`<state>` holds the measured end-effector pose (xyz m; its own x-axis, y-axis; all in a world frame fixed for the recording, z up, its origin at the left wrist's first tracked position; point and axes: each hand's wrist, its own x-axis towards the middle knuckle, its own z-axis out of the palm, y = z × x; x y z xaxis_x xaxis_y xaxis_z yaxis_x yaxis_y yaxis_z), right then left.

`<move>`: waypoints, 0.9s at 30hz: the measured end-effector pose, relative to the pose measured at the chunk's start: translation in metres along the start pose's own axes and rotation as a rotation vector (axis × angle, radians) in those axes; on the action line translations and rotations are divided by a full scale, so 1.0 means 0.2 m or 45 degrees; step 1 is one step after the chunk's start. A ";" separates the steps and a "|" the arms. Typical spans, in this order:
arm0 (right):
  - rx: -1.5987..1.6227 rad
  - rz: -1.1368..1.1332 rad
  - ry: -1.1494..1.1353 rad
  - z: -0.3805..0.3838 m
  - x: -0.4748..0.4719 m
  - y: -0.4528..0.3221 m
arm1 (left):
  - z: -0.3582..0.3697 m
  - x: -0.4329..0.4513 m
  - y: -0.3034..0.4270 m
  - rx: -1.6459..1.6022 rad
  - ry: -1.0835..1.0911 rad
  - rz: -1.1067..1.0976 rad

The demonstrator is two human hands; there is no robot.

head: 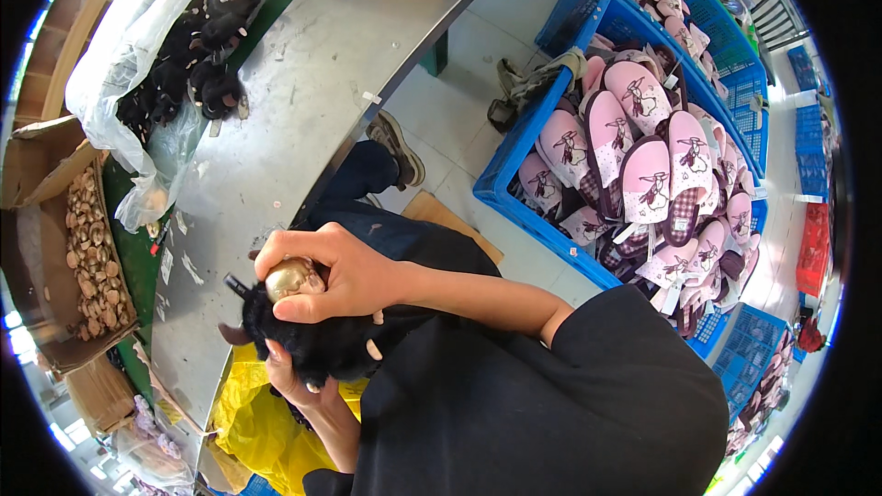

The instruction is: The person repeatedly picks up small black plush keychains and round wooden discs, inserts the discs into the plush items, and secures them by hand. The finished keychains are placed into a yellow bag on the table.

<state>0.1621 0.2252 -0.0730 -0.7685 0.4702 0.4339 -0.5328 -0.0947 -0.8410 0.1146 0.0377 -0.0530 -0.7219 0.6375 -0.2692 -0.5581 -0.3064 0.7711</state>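
My right hand is closed around a shiny gold-coloured domed piece, pressed against a black plush toy with brown ears or horns and small pale parts. From below, my left hand grips the same toy, its thumb on the black fur. The toy is over my lap beside the edge of a metal table. More black plush pieces lie in a clear plastic bag at the table's far side. A cardboard box at the left holds many gold-and-beige pieces.
Blue plastic crates to my right hold heaped pink slippers. A yellow plastic bag hangs beside the table below my hands. A red-and-black pen-like thing and paper scraps lie left. A cardboard piece is on the floor.
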 end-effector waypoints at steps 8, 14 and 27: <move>0.095 0.180 -0.148 0.01 0.01 0.05 | -0.03 0.01 0.04 0.279 0.037 0.092; 0.014 -0.021 -0.125 0.05 0.02 0.08 | -0.09 -0.02 0.09 0.424 -0.073 -0.052; -0.198 -0.087 -0.168 0.10 0.24 0.23 | 0.08 0.29 0.19 0.459 0.427 0.402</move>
<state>0.0944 0.2262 -0.0845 -0.7775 0.3510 0.5218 -0.5321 0.0751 -0.8433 0.0573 0.0746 -0.0297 -0.9534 0.2779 -0.1173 -0.1631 -0.1479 0.9755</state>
